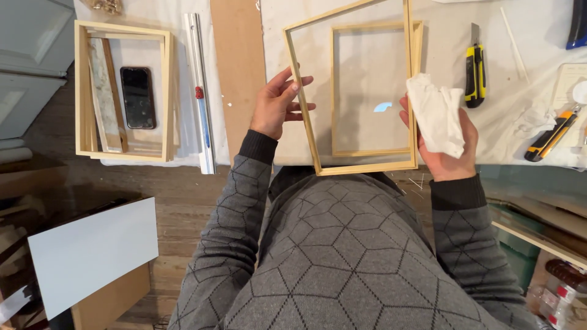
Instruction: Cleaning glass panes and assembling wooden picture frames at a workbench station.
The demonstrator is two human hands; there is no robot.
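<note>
A glazed wooden frame (pixel 358 91) is held up above the table (pixel 538 122), its long axis running away from the body. Its left rail is pinched by the left hand (pixel 276 105), fingers closed around the wood. The right rail is gripped by the right hand (pixel 449 146) through a crumpled white cloth (pixel 435 119). Both hands are equally near. A second frame (pixel 416 55) lies beneath. Two yellow-and-black utility knives (pixel 474 76) rest at the right; no labels can be made out.

Phone (pixel 137 97) inside stacked frames (pixel 81 91); two utility knives (pixel 474 74); metal ruler (pixel 201 91).
</note>
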